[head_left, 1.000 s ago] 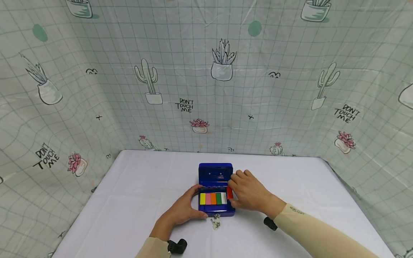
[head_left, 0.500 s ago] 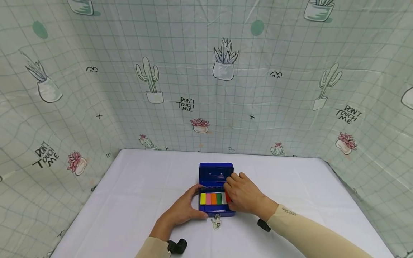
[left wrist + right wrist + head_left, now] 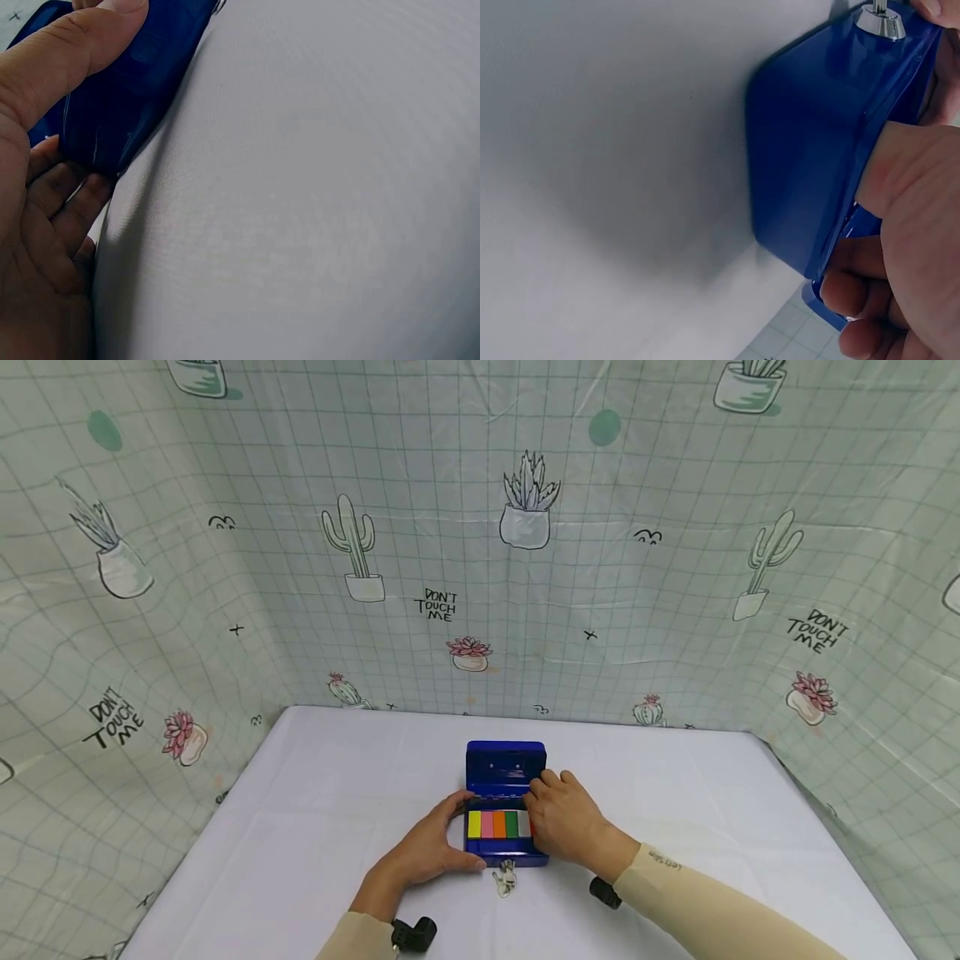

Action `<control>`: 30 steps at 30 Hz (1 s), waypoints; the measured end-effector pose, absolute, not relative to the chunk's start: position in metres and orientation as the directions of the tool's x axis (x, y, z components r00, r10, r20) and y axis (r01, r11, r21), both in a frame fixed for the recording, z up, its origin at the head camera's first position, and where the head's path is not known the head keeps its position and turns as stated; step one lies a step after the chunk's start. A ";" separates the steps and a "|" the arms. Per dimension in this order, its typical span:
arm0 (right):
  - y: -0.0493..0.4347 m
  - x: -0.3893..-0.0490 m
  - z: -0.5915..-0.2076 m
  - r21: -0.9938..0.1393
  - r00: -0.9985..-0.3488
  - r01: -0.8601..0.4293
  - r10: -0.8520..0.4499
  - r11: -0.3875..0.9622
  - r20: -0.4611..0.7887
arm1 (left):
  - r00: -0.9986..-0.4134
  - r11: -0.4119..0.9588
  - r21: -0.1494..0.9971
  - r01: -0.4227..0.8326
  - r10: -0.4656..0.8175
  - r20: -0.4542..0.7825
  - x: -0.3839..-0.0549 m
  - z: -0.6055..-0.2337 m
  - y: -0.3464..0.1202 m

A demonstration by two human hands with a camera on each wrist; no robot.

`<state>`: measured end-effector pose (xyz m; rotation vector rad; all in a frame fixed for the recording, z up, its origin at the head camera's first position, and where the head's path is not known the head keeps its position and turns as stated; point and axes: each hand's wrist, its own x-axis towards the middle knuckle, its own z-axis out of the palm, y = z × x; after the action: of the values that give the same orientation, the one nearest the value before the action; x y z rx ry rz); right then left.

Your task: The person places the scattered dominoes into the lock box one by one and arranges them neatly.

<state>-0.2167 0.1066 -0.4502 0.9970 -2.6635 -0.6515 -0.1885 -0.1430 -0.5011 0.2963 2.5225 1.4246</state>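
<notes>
A small blue metal cash box (image 3: 495,847) stands on the table with its lid (image 3: 506,764) raised. My left hand (image 3: 423,847) grips its left side, thumb (image 3: 82,49) at the front and fingers behind. Inside lies a row of coloured blocks: yellow (image 3: 474,824), pink (image 3: 487,824), orange (image 3: 499,824), green (image 3: 512,824) and white (image 3: 523,823). At the row's right end my right hand (image 3: 573,822) pinches a red block, mostly hidden by the hand. In the right wrist view the thumb reaches over the rim into the box, with curled fingers at the back edge.
Keys (image 3: 505,882) hang from the silver lock (image 3: 881,26) on the box's front. A white cloth (image 3: 337,785) covers the table. Behind it rises a grid-patterned curtain (image 3: 405,677) printed with cactus drawings.
My right hand has moved left with the red block, bringing it against the white one, and lowered slightly. The left hand keeps its grip on the box.
</notes>
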 end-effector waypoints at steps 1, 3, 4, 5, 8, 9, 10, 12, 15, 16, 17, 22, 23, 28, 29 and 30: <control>0.106 -0.216 -0.451 0.475 -0.748 -0.564 -0.662 0.676 0.054 | -0.953 0.509 0.859 0.063 0.285 -0.099 -0.188 -0.501 -0.143; 0.106 -0.216 -0.451 0.468 -0.752 -0.561 -0.657 0.683 0.058 | -0.954 0.511 0.858 0.060 0.283 -0.102 -0.188 -0.501 -0.143; 0.106 -0.215 -0.451 0.461 -0.753 -0.561 -0.655 0.688 0.061 | -0.954 0.511 0.858 0.059 0.283 -0.103 -0.188 -0.501 -0.143; 0.106 -0.215 -0.451 0.456 -0.754 -0.560 -0.653 0.692 0.065 | -0.954 0.510 0.858 0.058 0.282 -0.103 -0.188 -0.500 -0.143; 0.106 -0.215 -0.452 0.433 -0.759 -0.560 -0.647 0.707 0.075 | -0.954 0.507 0.860 0.057 0.282 -0.103 -0.188 -0.500 -0.143; 0.106 -0.214 -0.452 0.425 -0.761 -0.559 -0.644 0.712 0.078 | -0.954 0.506 0.861 0.057 0.282 -0.103 -0.188 -0.500 -0.143; 0.106 -0.214 -0.453 0.418 -0.762 -0.559 -0.642 0.716 0.081 | -0.954 0.507 0.860 0.056 0.282 -0.104 -0.188 -0.500 -0.142; 0.107 -0.214 -0.454 0.406 -0.765 -0.558 -0.639 0.724 0.087 | -0.954 0.509 0.859 0.053 0.280 -0.106 -0.188 -0.500 -0.142; 0.107 -0.213 -0.455 0.398 -0.764 -0.557 -0.638 0.729 0.099 | -0.955 0.512 0.858 0.049 0.277 -0.111 -0.187 -0.501 -0.142; 0.107 -0.213 -0.455 0.397 -0.761 -0.558 -0.640 0.729 0.105 | -0.955 0.512 0.858 0.047 0.276 -0.112 -0.187 -0.501 -0.142; 0.107 -0.213 -0.455 0.396 -0.758 -0.559 -0.642 0.728 0.110 | -0.955 0.512 0.858 0.046 0.275 -0.112 -0.187 -0.501 -0.142; 0.108 -0.212 -0.457 0.383 -0.737 -0.570 -0.658 0.727 0.151 | -0.955 0.512 0.858 0.042 0.272 -0.116 -0.187 -0.502 -0.142; 0.108 -0.212 -0.457 0.379 -0.733 -0.572 -0.661 0.728 0.162 | -0.955 0.513 0.858 0.042 0.272 -0.116 -0.187 -0.502 -0.142; 0.110 -0.212 -0.459 0.359 -0.727 -0.567 -0.655 0.741 0.205 | -0.955 0.517 0.855 0.050 0.274 -0.110 -0.187 -0.501 -0.142; 0.110 -0.212 -0.460 0.354 -0.728 -0.565 -0.652 0.745 0.210 | -0.955 0.519 0.853 0.050 0.274 -0.110 -0.188 -0.501 -0.142; 0.111 -0.212 -0.460 0.351 -0.729 -0.563 -0.650 0.748 0.215 | -0.955 0.521 0.852 0.052 0.274 -0.110 -0.188 -0.501 -0.142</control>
<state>-0.2121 0.1106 -0.4602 0.9393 -2.6235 -0.3757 -0.1877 -0.1419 -0.5011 0.2759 2.5319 1.4061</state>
